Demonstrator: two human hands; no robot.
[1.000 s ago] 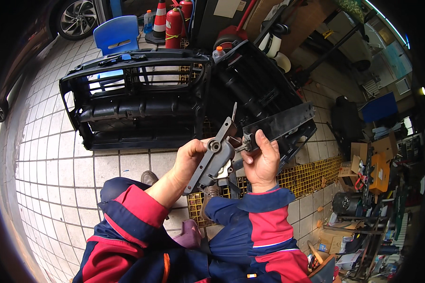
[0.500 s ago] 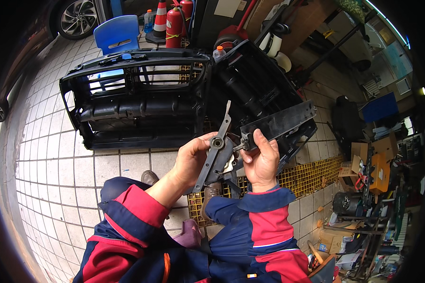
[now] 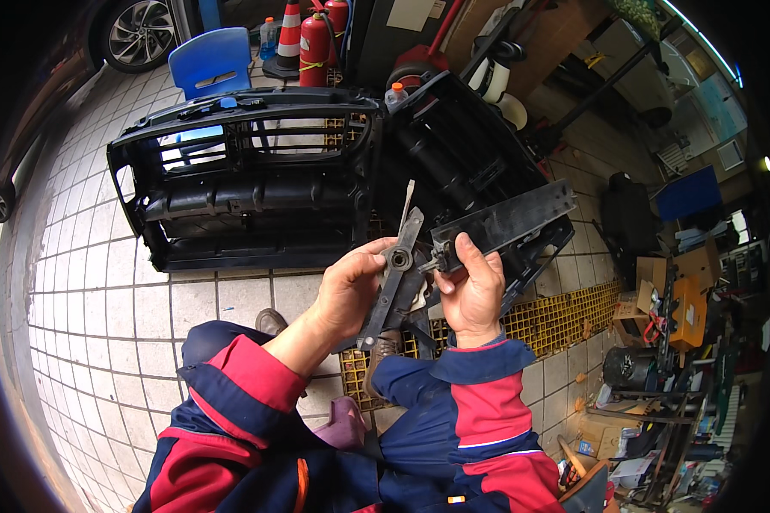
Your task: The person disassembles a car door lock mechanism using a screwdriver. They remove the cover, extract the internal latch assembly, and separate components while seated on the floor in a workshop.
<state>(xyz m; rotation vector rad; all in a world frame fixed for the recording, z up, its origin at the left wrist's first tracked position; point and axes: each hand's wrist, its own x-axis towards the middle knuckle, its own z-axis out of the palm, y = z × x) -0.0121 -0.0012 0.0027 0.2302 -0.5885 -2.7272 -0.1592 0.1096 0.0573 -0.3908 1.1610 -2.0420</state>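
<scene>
Bracket (image 3: 387, 289), flat and dark, pinched at centre in left grip (image 3: 347, 291); long black panel (image 3: 513, 215), angled toward two o'clock, pinched in right grip (image 3: 472, 297); black frame (image 3: 248, 198) on floor (image 3: 145, 316) at ten o'clock.

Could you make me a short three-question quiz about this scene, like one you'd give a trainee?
1. Which of the person's hands holds the long black panel? A) left B) right
2. True or false: a striped cone stands beside a red fire extinguisher.
3. Fill the gap: the floor grating is ____ in colour.

Key: 1. B, the right hand. 2. True. 3. Yellow.
</scene>
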